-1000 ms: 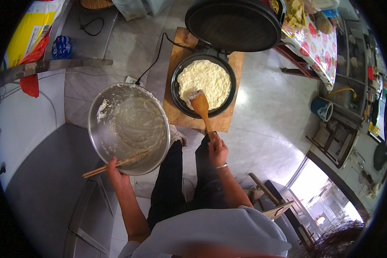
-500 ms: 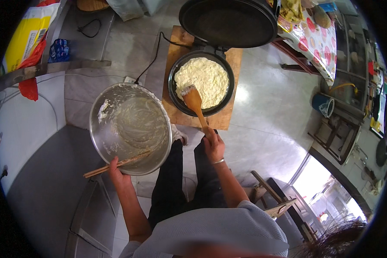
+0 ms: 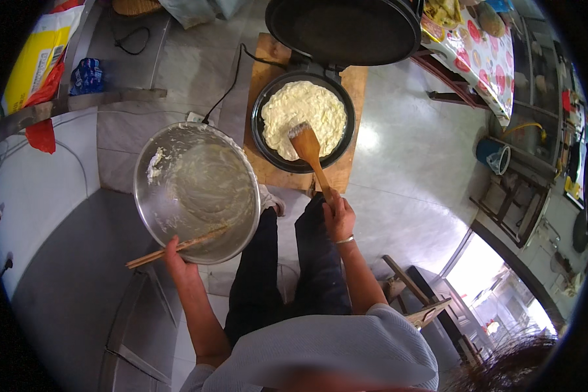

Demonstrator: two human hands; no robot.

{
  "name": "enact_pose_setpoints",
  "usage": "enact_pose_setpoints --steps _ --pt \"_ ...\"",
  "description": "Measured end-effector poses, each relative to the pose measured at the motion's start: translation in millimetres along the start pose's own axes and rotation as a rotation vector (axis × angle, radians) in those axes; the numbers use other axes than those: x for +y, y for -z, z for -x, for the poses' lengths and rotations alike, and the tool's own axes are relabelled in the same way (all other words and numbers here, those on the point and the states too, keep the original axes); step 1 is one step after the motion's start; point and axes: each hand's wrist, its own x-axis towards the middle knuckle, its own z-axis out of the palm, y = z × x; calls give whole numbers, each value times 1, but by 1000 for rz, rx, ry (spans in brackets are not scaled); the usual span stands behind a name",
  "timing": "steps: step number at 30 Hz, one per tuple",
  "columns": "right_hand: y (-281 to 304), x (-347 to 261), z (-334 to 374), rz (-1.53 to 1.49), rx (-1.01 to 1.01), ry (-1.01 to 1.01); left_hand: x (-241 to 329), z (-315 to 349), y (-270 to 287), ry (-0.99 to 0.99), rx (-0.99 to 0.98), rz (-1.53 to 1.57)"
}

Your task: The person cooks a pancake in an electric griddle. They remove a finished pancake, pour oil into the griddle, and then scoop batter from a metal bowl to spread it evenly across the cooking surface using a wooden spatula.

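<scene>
With the view's middle as the clock's centre, the bowl's lower rim is gripped at 8 o'clock by the left hand [image 3: 181, 260]. The chopsticks [image 3: 146, 259] are pinned under its thumb; the fingers beneath are hidden. The steel bowl [image 3: 242, 225] is held tilted at 9 o'clock. It appears to have been all but emptied, with only smears and a small white clump [image 3: 155, 164] left on its wall.

Near the centre, toward 4 o'clock, the wooden spatula [image 3: 309, 147] is grasped by the right hand [image 3: 339, 219], fingers wrapped round its handle. Its batter-coated tip is placed at the pan's 6 o'clock side; how firmly it is pressed cannot be told.

At 12 o'clock, the pan [image 3: 257, 124] is mostly covered by the pale, lumpy batter [image 3: 307, 108]. Spreading is judged well advanced, though a dark ring is left bare around the edge and the surface is not smooth. Beyond, between 12 and 1 o'clock, the lid [image 3: 346, 29] is raised, not yet lowered.
</scene>
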Motion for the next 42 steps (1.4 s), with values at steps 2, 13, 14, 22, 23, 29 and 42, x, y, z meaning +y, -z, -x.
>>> enact_pose_setpoints --steps 2,13,14,22,23,29,42 --pt "-3 -2 -12 0 -15 4 -3 1 -3 5 11 -9" --pt "41 8 0 78 -177 95 -11 15 -8 2 -52 32" --pt "42 10 -5 78 -188 107 -13 16 -9 -7 -45 22" --pt "65 42 -23 187 -302 144 -20 40 -24 -101 43 -21" --pt "70 46 -24 168 -296 151 -21 41 -20 -109 37 -20" --pt "95 52 -58 107 -307 228 -35 62 -33 -122 87 6" --pt "133 74 -113 127 -376 294 -63 90 -56 -112 138 52"
